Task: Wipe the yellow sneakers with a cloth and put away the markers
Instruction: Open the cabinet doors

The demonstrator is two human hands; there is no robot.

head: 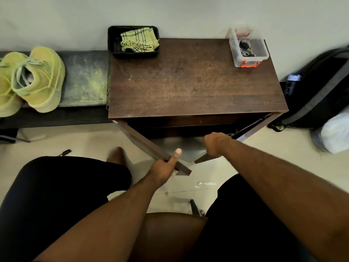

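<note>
A: Starting at the far left, what is on the dark bench [56, 118]?

B: The yellow sneakers [32, 80] stand there side by side, touching, on a dusty grey mat [85, 78] streaked with yellow. On the floor below, near the person's left knee, lies one small dark marker [65, 152].

A: Next item to the right?

B: A black tray [113, 44] sits on the rear left corner of the wooden cabinet [192, 82], partly overhanging its edge. Inside it lies the cloth [139, 39], yellow-green with dark checks, folded loosely.

A: State of the left hand [164, 171]?

B: It grips the free edge of the left cabinet door [151, 146], which is swung outward. The thumb lies extended along the door's upper edge; the fingers curl beneath it.

A: And the right hand [214, 143]?

B: It is closed as a fist over the top edge of the right cabinet door [204, 157], also swung outward. The fingers themselves are hidden behind the knuckles.

A: Remaining items?

B: A clear plastic box [249, 48] with orange latches stands on the rear right corner of the cabinet, holding keys; other contents cannot be identified. To the right, on the floor against the wall, leans a dark backpack [321, 87], with a white plastic bag [334, 133] just beside it.
</note>
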